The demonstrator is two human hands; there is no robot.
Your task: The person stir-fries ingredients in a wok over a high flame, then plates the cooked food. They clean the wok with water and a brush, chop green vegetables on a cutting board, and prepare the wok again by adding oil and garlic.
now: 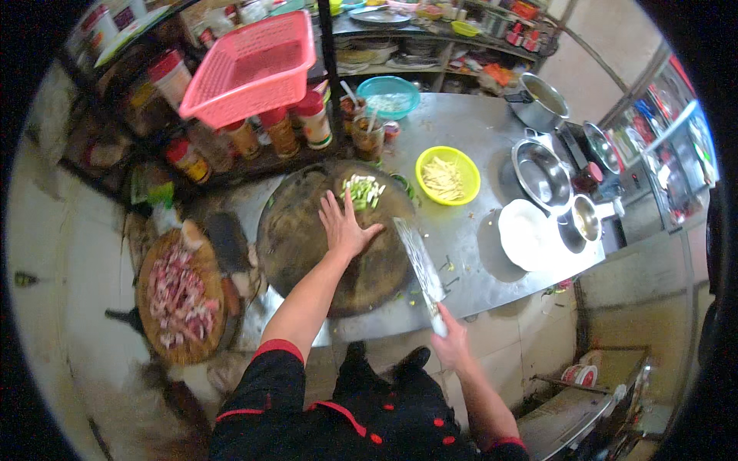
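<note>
My left hand (346, 227) is spread open over the round wooden chopping board (307, 269), its fingertips just short of a small heap of chopped green onion (364, 190). In my right hand (451, 338) is a cleaver (419, 261), gripped by its pale handle. The broad blade points away from me along the board's right edge, with wet-looking marks on its face. To the right of the board, a yellow bowl (427, 187) holds pale yellow strips (443, 178). Green scraps lie on the metal table near the blade.
Left of the board, cut raw meat (181, 296) lies on another wooden board (157, 342). A pink basket (250, 69) tops a rack of seasoning jars (314, 119). On the metal table (469, 246) stand a teal basin (388, 96), a steel bowl (542, 175), a white bowl (526, 234) and a pot (540, 104).
</note>
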